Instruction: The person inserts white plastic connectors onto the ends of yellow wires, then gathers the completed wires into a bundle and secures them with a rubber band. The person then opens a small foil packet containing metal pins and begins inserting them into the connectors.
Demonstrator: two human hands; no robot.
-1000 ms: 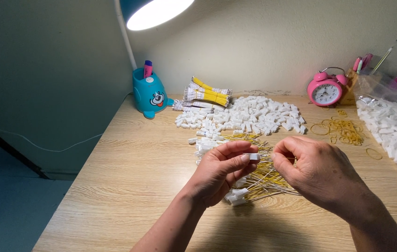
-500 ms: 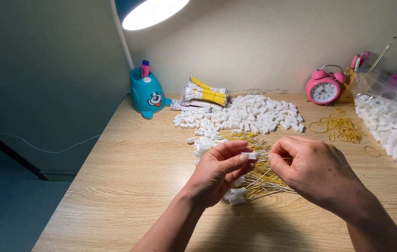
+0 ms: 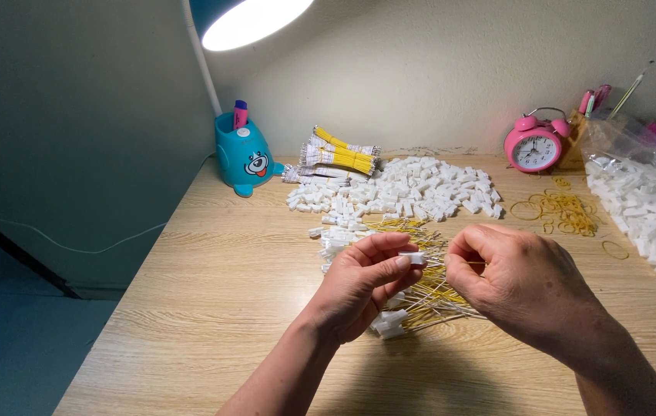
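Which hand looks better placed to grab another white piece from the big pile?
Probably the right hand: it pinches only a thin yellow wire. The left hand is busy holding a small white connector in its fingers. The white pile lies just beyond both.

hands in view: two, left hand (image 3: 362, 281) and right hand (image 3: 524, 289). one small white connector (image 3: 414, 258) pinched between them. one pink alarm clock (image 3: 534, 145). one teal pen holder (image 3: 247, 158), one marker (image 3: 240, 114) in it. one lamp head (image 3: 255, 19). loose white connector pile (image 3: 412, 189), yellow wires (image 3: 428, 296) and rubber bands (image 3: 563, 209): too many to count.
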